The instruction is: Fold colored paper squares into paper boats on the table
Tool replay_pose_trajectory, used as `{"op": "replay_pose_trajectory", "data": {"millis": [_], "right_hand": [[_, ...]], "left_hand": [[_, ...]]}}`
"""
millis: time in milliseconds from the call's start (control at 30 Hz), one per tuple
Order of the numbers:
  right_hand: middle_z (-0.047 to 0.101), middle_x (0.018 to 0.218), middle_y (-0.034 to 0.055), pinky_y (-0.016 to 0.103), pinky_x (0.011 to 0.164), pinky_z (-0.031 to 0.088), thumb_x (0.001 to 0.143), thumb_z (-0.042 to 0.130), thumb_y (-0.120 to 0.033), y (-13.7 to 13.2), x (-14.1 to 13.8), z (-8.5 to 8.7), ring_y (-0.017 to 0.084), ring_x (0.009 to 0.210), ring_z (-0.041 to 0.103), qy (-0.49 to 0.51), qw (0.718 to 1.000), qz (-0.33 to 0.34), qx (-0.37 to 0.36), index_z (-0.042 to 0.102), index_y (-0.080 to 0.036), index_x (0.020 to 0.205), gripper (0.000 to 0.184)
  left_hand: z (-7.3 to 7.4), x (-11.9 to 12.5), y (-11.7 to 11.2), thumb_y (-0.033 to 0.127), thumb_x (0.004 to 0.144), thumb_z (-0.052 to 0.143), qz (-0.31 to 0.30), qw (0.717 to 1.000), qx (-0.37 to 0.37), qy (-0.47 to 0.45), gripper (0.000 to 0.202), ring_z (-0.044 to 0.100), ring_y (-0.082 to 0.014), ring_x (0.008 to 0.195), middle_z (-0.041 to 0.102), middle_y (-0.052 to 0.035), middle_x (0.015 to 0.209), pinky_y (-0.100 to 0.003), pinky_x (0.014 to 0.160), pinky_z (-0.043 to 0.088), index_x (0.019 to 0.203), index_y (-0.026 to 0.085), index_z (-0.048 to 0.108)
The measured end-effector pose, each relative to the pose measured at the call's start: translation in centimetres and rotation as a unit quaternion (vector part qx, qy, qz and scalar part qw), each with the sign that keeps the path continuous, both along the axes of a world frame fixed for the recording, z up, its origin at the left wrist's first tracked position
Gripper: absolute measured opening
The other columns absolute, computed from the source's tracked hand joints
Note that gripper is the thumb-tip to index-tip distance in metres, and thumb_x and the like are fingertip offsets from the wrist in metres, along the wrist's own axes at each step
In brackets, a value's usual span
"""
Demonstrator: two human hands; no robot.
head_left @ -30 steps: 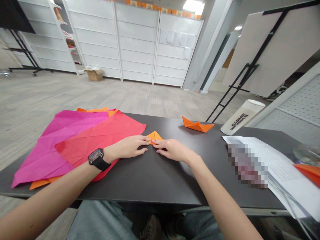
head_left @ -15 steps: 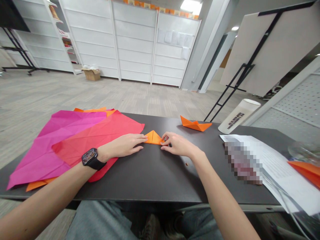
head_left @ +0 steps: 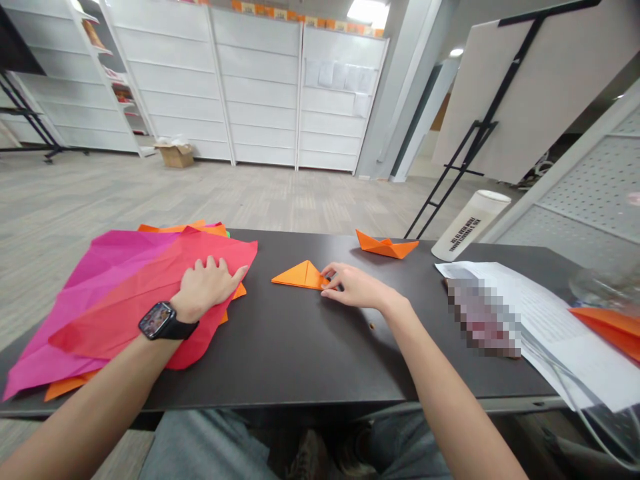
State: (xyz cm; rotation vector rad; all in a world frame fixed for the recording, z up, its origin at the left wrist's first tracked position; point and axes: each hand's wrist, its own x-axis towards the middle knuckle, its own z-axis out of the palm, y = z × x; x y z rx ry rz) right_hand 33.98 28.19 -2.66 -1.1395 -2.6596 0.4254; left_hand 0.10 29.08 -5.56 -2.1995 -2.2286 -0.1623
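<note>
An orange folded paper triangle [head_left: 299, 274] lies flat on the dark table, a crease running down its middle. My right hand [head_left: 353, 285] pinches its right corner between thumb and fingers. Over on the left, my left hand [head_left: 207, 285] lies flat with fingers spread on a red sheet [head_left: 135, 303]. That sheet rests on a magenta sheet [head_left: 95, 267], with orange paper edges sticking out beneath. Behind my right hand stands a finished orange paper boat [head_left: 386, 247].
A white cylindrical container [head_left: 470, 225] stands near the table's back edge. White printed sheets [head_left: 545, 313] lie at the right, with a blurred-out item on them, and another orange paper piece [head_left: 607, 333] beyond. The dark table's [head_left: 300, 360] front edge is above my legs.
My left hand has left the orange triangle and moved left onto the red sheet, which has shifted left. My right hand stays at the triangle's right corner.
</note>
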Motion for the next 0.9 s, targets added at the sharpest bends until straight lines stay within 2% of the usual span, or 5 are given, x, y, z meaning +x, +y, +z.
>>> {"op": "replay_pose_trajectory", "data": {"millis": [233,333,467,533,900], "right_hand": [[0.062,0.123,0.0105,0.038,0.091,0.049,0.09,0.06,-0.033,0.0,0.0,0.1,0.023,0.1,0.064,0.006,1.0,-0.006,-0.013,0.079,-0.021,0.084,0.023],[0.061,0.124,0.0105,0.038,0.092,0.048,0.091,0.059,-0.032,-0.1,0.0,0.3,0.023,0.102,0.064,0.005,1.0,-0.006,-0.015,0.079,-0.021,0.082,0.024],[0.06,0.126,0.0109,0.038,0.095,0.047,0.091,0.059,-0.032,-0.2,0.0,0.3,0.024,0.105,0.064,0.006,1.0,0.0,-0.017,0.079,-0.022,0.083,0.024],[0.06,0.126,0.0114,0.039,0.097,0.047,0.091,0.059,-0.031,-0.2,0.1,0.2,0.024,0.106,0.063,0.004,1.0,0.001,-0.015,0.08,-0.022,0.086,0.023],[0.065,0.124,0.0085,0.035,0.086,0.049,0.088,0.064,-0.045,-0.1,1.4,0.9,0.024,0.096,0.066,-0.063,0.996,-0.056,-0.008,0.081,-0.024,0.075,0.03]], "left_hand": [[0.0,-1.2,1.1,0.059,0.091,0.035,0.111,0.993,0.038,0.003,0.074,0.042,-0.0529,0.128,0.052,-0.0345,0.134,-0.068,0.093,0.038,0.131,0.0,0.054],[1.4,-0.2,0.8,0.049,0.095,0.036,-0.023,0.998,0.056,-0.014,0.059,0.035,-0.0467,0.138,0.048,-0.0271,0.143,-0.069,0.106,0.029,0.132,0.008,0.056],[2.6,3.7,-0.6,0.051,0.095,0.045,-0.284,0.958,0.002,-0.03,0.045,0.043,-0.0219,0.138,0.049,-0.0011,0.149,-0.035,0.115,0.034,0.133,0.03,0.058],[2.5,5.5,-1.5,0.047,0.097,0.042,-0.391,0.919,-0.011,-0.045,0.048,0.049,-0.0231,0.134,0.052,-0.0081,0.147,-0.037,0.114,0.036,0.134,0.021,0.058],[1.7,6.5,-2.2,0.043,0.098,0.044,-0.412,0.911,-0.012,-0.024,0.049,0.052,-0.0266,0.131,0.054,-0.0145,0.143,-0.04,0.112,0.039,0.132,0.012,0.059]]}}
